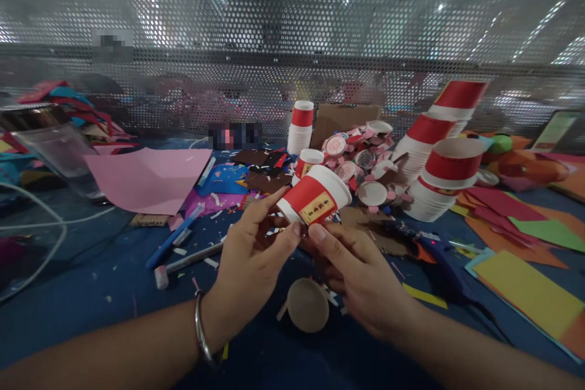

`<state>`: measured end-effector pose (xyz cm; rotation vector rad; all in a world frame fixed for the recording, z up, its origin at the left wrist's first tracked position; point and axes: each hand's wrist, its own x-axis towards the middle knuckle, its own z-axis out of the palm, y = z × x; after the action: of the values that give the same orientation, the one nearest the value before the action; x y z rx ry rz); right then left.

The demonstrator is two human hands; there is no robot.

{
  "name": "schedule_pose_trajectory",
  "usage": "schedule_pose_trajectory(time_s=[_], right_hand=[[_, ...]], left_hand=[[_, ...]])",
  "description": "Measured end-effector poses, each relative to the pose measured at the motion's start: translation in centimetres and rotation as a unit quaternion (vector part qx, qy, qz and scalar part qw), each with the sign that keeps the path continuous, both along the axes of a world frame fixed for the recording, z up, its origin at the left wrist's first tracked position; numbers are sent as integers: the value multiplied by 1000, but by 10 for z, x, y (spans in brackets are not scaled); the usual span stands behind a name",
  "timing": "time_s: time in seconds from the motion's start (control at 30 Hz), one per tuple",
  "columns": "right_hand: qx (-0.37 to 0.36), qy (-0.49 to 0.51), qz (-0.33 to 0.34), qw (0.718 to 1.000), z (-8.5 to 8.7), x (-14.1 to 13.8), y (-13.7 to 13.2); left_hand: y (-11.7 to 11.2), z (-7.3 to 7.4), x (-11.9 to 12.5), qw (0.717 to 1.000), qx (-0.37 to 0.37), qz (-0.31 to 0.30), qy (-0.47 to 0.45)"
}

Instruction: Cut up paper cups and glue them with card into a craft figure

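A red and white paper cup [316, 195] with a gold label is tipped on its side above the blue table [109, 292], its mouth facing right and away. My left hand [249, 262] pinches its base from the left, thumb and fingers closed on it. From below right, my right hand [359, 274] grips the cup with its thumb on the red band. A brown paper disc [307, 304] lies on the table under my hands. My left wrist wears a metal bangle [201, 329].
Stacks of red and white cups [436, 158] lean at the right, another stack [301, 127] stands behind. A heap of round cup lids [361, 158], pink paper [148, 180], coloured sheets [525, 244], a blue pen [171, 237], a glue gun [439, 262] and a perforated metal wall [292, 42] surround the work spot.
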<state>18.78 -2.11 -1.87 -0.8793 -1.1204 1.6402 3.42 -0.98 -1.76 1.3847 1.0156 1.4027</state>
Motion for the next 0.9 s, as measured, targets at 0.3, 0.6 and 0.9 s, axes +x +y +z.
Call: schedule_pose_trajectory(time_s=[0.3,0.6,0.9], right_hand=[[30,-24,-13,999,0,0,-3],[65,-60,-24,996,0,2,-1],[52,-42,-21,998,0,2,4]], left_hand=[[-3,3,-1,999,20,3,30],[-2,8,-5,992,75,46,92],[10,4,1,987,-60,-63,-137]])
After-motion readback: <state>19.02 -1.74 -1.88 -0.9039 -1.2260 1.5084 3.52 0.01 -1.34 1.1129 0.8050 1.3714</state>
